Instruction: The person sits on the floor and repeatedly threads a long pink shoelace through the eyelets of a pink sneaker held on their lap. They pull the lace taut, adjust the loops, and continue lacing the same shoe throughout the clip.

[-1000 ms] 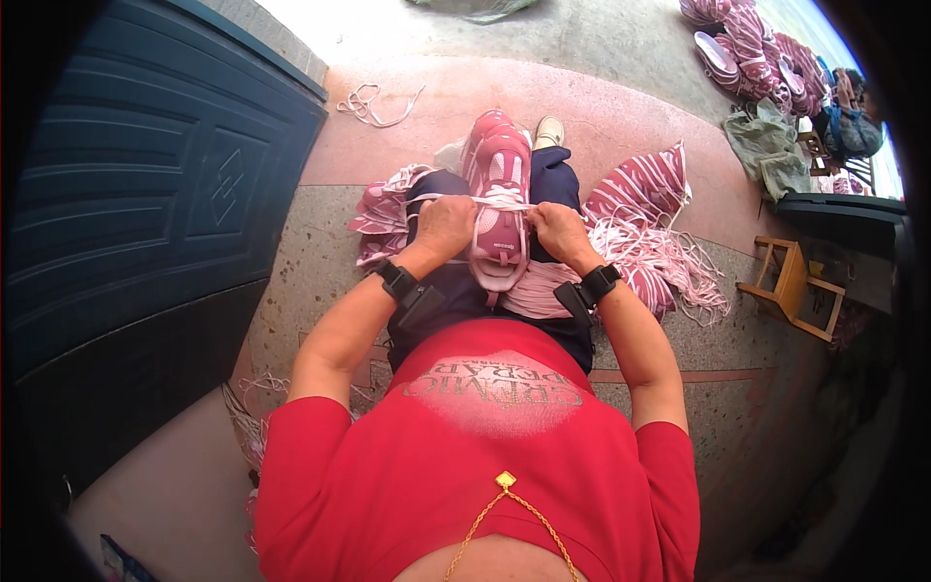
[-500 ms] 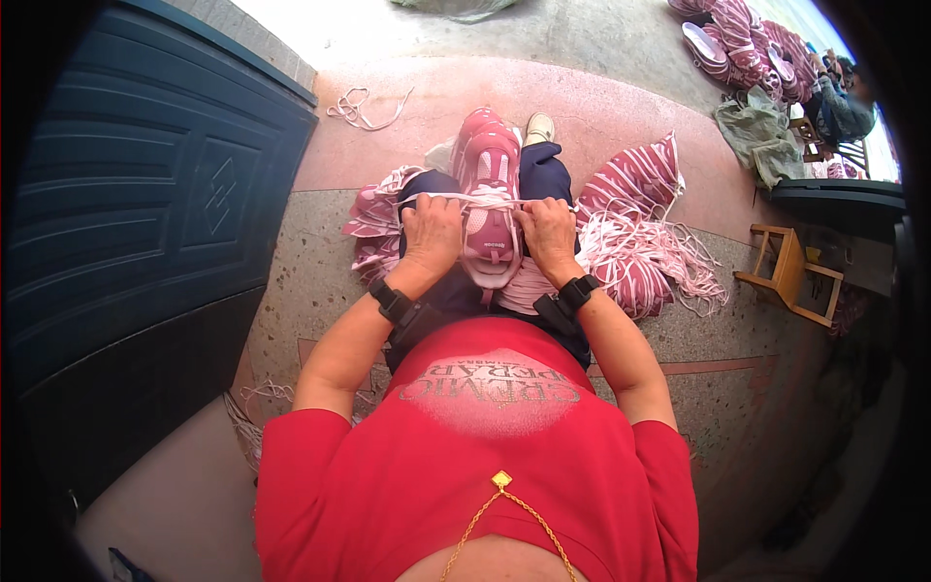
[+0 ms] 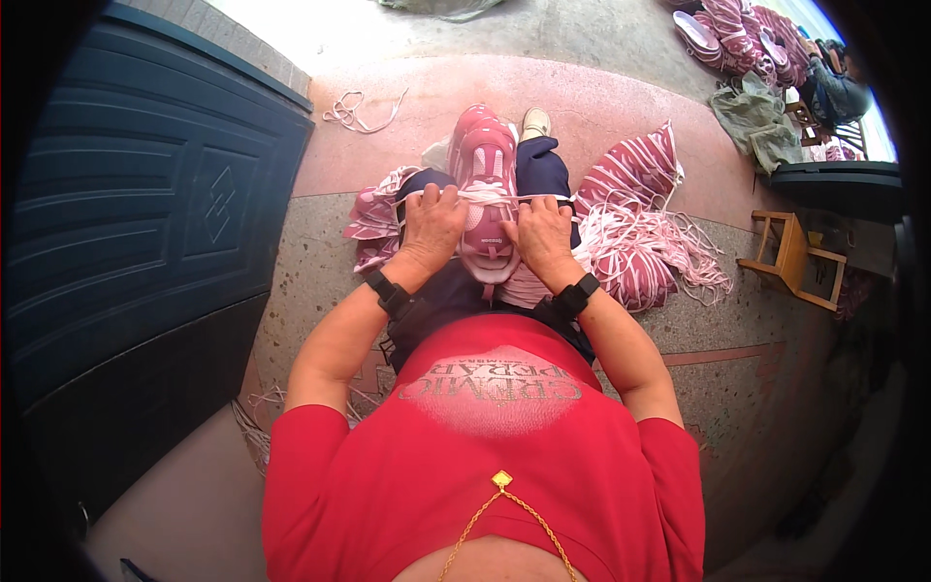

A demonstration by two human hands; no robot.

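Between my knees lies a pink sneaker upper [image 3: 485, 160], toe pointing away from me, with its heel opening on the near side. A white shoelace [image 3: 482, 197] runs crosswise over it, pulled out to both sides. My left hand [image 3: 433, 228], left of the upper, has its fingers closed on one end of the lace. On the other side my right hand [image 3: 543, 235] grips the opposite end, its thumb over the upper's edge. To the right lie more striped pink uppers [image 3: 635, 173] and a tangle of pale laces [image 3: 650, 238].
A dark blue door [image 3: 145, 194] stands at the left. A wooden stool [image 3: 793, 260] is at the right. Beyond it are a grey-green sack [image 3: 756, 121], a pile of pink uppers [image 3: 737, 39] and a seated person [image 3: 842, 92]. One loose white lace [image 3: 361, 112] lies on the far floor.
Both hands stay on the lace at about the same height. The right thumb has shifted left and down over the upper. The view has tilted slightly.
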